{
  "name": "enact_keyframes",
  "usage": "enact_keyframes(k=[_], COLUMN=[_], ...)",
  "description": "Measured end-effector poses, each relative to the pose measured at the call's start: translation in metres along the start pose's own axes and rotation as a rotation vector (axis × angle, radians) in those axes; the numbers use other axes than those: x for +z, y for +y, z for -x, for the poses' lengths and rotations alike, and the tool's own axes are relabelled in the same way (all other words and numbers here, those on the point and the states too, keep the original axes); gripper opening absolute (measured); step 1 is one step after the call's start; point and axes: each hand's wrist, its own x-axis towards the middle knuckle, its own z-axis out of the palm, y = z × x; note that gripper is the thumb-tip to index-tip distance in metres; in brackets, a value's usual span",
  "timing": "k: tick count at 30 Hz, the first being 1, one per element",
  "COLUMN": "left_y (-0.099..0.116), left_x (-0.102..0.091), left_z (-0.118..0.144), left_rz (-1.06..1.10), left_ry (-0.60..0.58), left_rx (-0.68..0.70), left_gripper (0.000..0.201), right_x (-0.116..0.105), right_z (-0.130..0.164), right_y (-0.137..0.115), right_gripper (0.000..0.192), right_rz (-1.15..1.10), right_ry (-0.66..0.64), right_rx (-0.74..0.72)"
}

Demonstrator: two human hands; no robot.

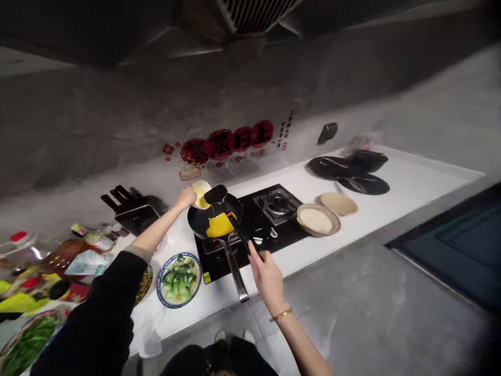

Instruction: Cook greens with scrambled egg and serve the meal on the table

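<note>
My left hand (pixel 187 197) grips the rim of a small pale bowl (pixel 201 189), tilted over the wok (pixel 194 221). Yellow beaten egg (pixel 219 225) lies in the wok, and a thin stream seems to run down from the bowl. In my right hand (pixel 267 274) is the handle of a black spatula (pixel 216 194); its blade is raised beside the bowl's mouth, above the egg. The wok sits on the left burner, its metal handle (pixel 236 271) pointing toward me.
Left of the black gas stove (pixel 256 237) stands a plate of cooked greens (pixel 180 280). Farther left are a knife block (pixel 136 216), bottles and packets. A clay pot (pixel 318 219) and its lid (pixel 338 203) are right of the bare burner (pixel 278 203). Black pans (pixel 332 167) lie at the back right.
</note>
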Motion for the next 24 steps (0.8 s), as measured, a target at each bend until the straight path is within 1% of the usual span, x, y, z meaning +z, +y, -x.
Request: enact_keyframes(k=[3, 5, 10, 12, 15, 19, 21, 24], left_y=[0.001, 0.001, 0.002, 0.003, 0.003, 0.003, 0.004, 0.007], left_x=[0.007, 0.011, 0.017, 0.02, 0.024, 0.025, 0.025, 0.026], left_z=[0.003, 0.004, 0.007, 0.008, 0.01, 0.01, 0.01, 0.01], left_rz=[-0.018, -0.038, -0.113, -0.146, -0.196, -0.254, -0.277, -0.308], left_ry=[0.002, 0.032, 0.17, 0.226, 0.297, 0.348, 0.36, 0.373], left_rx=[0.007, 0.018, 0.057, 0.074, 0.091, 0.115, 0.125, 0.146], left_gripper=[0.049, 0.049, 0.043, 0.04, 0.036, 0.035, 0.035, 0.035], right_x=[0.002, 0.002, -0.005, -0.007, -0.008, -0.004, -0.002, 0.002], right_z=[-0.019, -0.027, -0.033, -0.032, -0.029, -0.022, -0.021, -0.024], right_y=[-0.011, -0.019, -0.033, -0.034, -0.027, -0.016, -0.018, -0.03], right_gripper=[0.04, 0.041, 0.043, 0.043, 0.042, 0.042, 0.042, 0.042], right_rz=[0.018, 0.017, -0.058, -0.113, -0.232, -0.439, -0.522, -0.598], right_ry=[-0.033, -0.074, -0.227, -0.255, -0.239, -0.152, -0.117, -0.094], right_rx=[-0.041, -0.035, 0.05, 0.088, 0.128, 0.166, 0.171, 0.15])
